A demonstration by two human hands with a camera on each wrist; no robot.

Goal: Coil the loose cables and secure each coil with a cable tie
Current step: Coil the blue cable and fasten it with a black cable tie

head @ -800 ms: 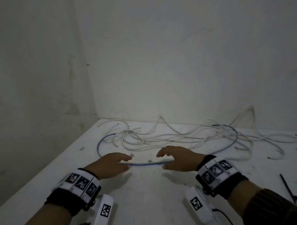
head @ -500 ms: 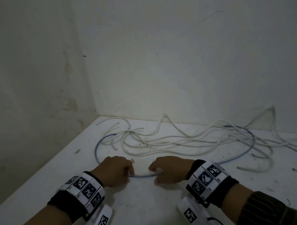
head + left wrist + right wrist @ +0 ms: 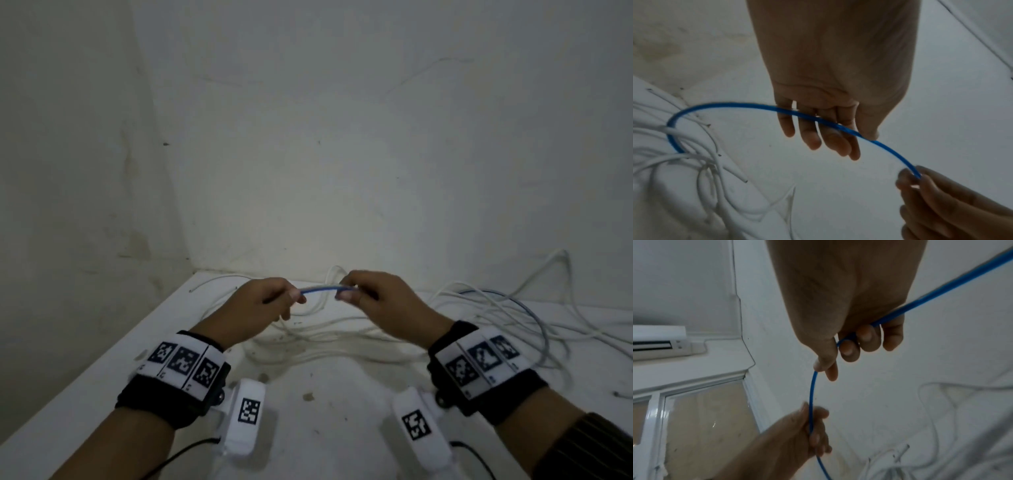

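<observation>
A blue cable (image 3: 320, 290) stretches in a short span between my two hands, lifted above the white table (image 3: 325, 428). My left hand (image 3: 294, 298) pinches it between thumb and fingers; the left wrist view shows the cable (image 3: 725, 104) crossing those fingers (image 3: 813, 138) and curving down into the white cables (image 3: 674, 159). My right hand (image 3: 346, 293) grips the other side, its fingers (image 3: 865, 339) curled round the cable (image 3: 811, 391). The rest of the blue cable (image 3: 534, 318) loops away over the table at the right. A tangle of loose white cables (image 3: 342, 346) lies under the hands.
The table sits in a corner, with a wall (image 3: 68, 205) on the left and another (image 3: 376, 171) behind. White cables spread to the right edge of view (image 3: 599, 325). An air conditioner (image 3: 657, 342) and a window (image 3: 701, 426) show in the right wrist view.
Both hands closed on the blue cable where it lay on the table, then lifted it up and away from me. The span between the hands is shorter.
</observation>
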